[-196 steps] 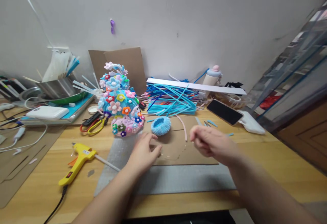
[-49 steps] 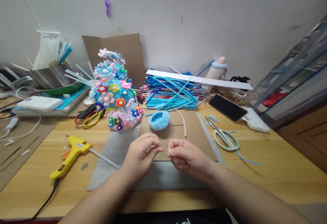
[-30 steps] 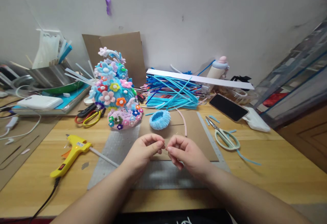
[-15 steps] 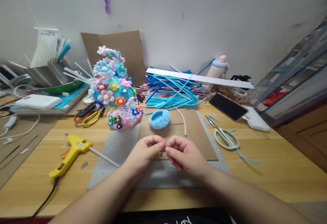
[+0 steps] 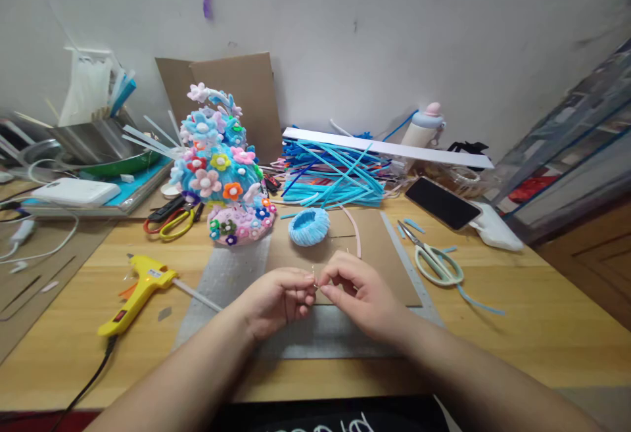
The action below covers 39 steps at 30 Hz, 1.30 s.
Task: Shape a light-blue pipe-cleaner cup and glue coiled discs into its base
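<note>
My left hand (image 5: 279, 297) and my right hand (image 5: 357, 294) meet fingertip to fingertip over a brown cardboard sheet (image 5: 379, 254) on a grey mat (image 5: 231, 274). Both pinch a thin, nearly clear wire or thread (image 5: 314, 275) between thumb and fingers; it is too fine to name. A fuzzy blue ring (image 5: 309, 226) lies just beyond my hands. A pink pipe cleaner (image 5: 355, 231) curves beside it. The pipe-cleaner flower ornament (image 5: 221, 169) stands at the back left of the mat.
A yellow glue gun (image 5: 140, 290) lies left. Pale green scissors (image 5: 434, 261) and a metal ruler (image 5: 401, 251) lie right. A heap of blue pipe cleaners (image 5: 335, 179), a phone (image 5: 440, 202), a bottle (image 5: 422, 126) and red-yellow scissors (image 5: 170, 221) are behind.
Since a second ago my hands have stayed pinched together and drawn slightly toward me; the view has tipped a little. Several seconds ago the hands were apart and the green scissors were out of view.
</note>
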Motion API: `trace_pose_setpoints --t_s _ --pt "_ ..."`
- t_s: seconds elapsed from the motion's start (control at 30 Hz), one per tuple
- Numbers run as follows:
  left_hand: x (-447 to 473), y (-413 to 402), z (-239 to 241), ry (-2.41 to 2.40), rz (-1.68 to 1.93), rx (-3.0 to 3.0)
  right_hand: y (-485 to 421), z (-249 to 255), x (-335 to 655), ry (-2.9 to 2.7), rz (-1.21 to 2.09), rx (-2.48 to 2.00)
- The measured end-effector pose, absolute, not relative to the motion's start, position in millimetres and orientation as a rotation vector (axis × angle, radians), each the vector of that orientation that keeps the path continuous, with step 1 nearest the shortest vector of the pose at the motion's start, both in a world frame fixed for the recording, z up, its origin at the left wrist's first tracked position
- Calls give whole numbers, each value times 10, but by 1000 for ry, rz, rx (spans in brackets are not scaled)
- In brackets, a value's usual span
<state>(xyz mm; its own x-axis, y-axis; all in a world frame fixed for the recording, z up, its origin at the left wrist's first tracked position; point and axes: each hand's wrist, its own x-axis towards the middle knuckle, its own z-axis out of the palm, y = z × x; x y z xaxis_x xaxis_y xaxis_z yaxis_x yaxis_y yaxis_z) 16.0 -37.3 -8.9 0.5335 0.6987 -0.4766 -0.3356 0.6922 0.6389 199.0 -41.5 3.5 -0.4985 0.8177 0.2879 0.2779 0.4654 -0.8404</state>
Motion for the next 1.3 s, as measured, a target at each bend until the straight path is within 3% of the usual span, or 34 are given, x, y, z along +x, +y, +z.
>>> trace_pose_setpoints --t_s 0.47,1.3 --pt "145 -385 -48 809 596 585 -404 3 1962 -1887 1194 -969" --pt "133 -411 2 848 453 740 -329 23 2001 -1862 1226 -964"
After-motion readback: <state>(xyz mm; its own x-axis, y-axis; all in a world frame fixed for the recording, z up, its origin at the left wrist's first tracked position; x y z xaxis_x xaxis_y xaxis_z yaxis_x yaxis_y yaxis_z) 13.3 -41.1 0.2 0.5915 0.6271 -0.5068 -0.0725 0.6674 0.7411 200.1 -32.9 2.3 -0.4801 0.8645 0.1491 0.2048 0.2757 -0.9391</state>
